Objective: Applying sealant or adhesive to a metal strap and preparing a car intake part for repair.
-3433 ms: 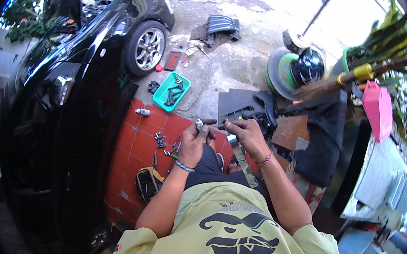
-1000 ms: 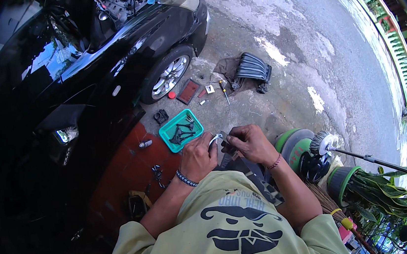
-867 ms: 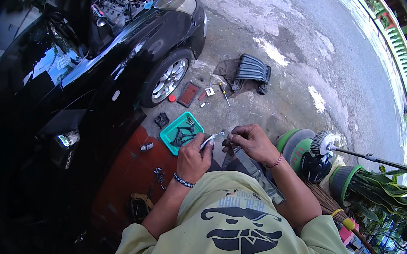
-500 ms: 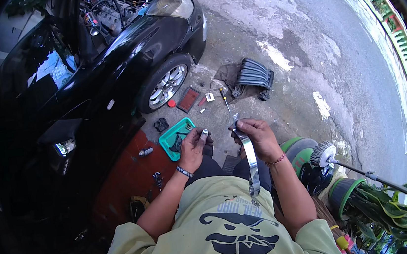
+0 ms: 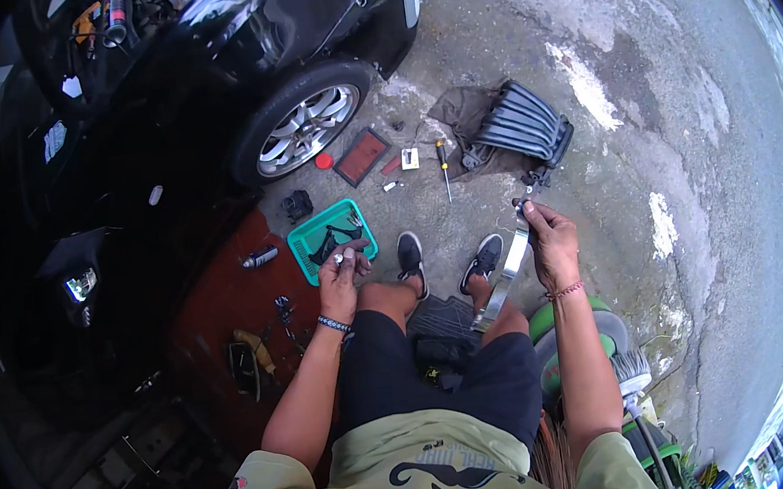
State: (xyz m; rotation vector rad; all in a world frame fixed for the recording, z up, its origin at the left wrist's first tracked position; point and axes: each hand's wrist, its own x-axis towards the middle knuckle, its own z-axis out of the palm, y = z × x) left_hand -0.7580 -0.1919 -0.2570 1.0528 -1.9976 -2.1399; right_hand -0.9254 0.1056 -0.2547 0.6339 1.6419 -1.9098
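My right hand (image 5: 551, 239) is raised to the right of my knee and grips one end of a long shiny metal band clamp (image 5: 507, 273), which hangs down toward my lap. My left hand (image 5: 340, 276) rests over my left knee, fingers pinched on a small metal part (image 5: 340, 258), right at the near edge of a teal plastic tray (image 5: 311, 238) that holds dark tools. My two dark shoes (image 5: 409, 253) sit on the concrete between the hands.
A black car (image 5: 203, 83) with its hood open fills the upper left, its front wheel (image 5: 305, 129) close to the tray. A black ribbed duct (image 5: 524, 124), a screwdriver (image 5: 443, 165), a red flat filter (image 5: 362, 156) and a spray can (image 5: 260, 256) lie on the ground. Green pots (image 5: 574, 345) stand by my right side.
My hands have parted: the right one has swung out to the right with the metal band, the left has dropped toward the teal tray. The view has tilted down, showing my legs and shoes.
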